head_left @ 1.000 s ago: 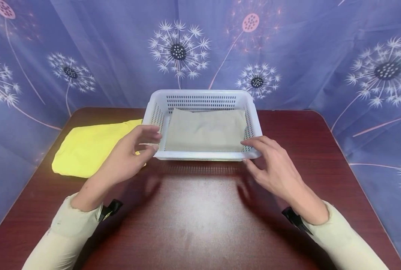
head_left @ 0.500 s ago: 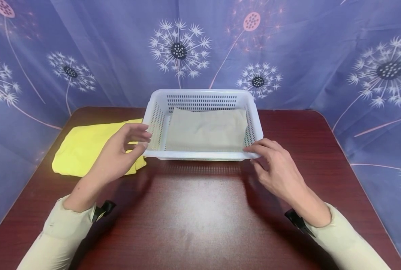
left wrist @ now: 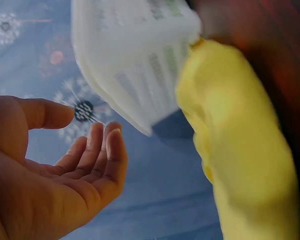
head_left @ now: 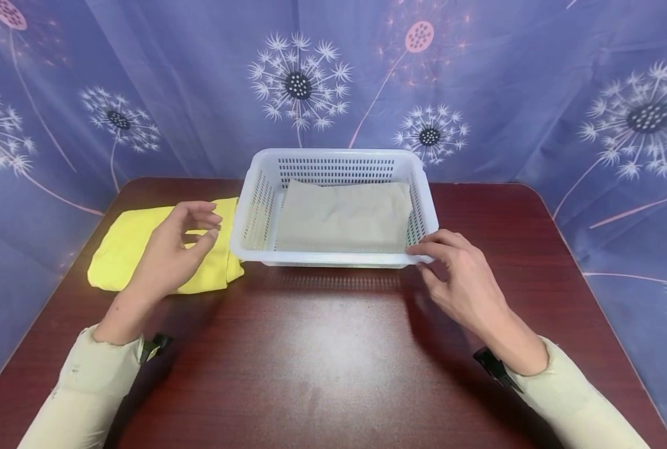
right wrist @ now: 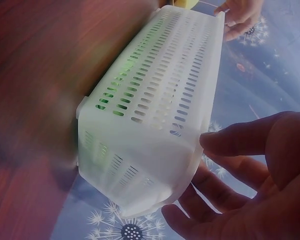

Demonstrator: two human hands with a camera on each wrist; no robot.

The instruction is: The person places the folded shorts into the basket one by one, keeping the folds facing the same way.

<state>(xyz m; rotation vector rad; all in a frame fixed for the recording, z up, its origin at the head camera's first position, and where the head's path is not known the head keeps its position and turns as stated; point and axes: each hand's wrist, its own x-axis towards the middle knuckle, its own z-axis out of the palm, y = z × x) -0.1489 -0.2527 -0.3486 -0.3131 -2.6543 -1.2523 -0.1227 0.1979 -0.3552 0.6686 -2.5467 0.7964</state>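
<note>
A white slotted plastic basket [head_left: 333, 257] stands toward the back of the table with a folded beige cloth [head_left: 345, 218] lying in it. My right hand [head_left: 462, 274] holds the basket's front right corner; in the right wrist view its thumb meets the rim and the fingers reach round the corner. My left hand [head_left: 171, 249], fingers loosely bent and holding nothing, hovers over a folded yellow cloth [head_left: 126, 246] left of the basket. In the left wrist view a gap shows between thumb and fingers, and the yellow cloth [left wrist: 240, 135] lies beside the hand.
The dark red wooden table [head_left: 322, 368] has rounded back corners. A blue-purple curtain [head_left: 199, 81] with dandelion prints hangs behind and along both sides. Something green shows through the basket's slots [right wrist: 121, 109] in the right wrist view.
My left hand has moved left, away from the basket's left rim and over the yellow cloth. The right hand has shifted slightly right and closed onto the corner. The basket has barely moved.
</note>
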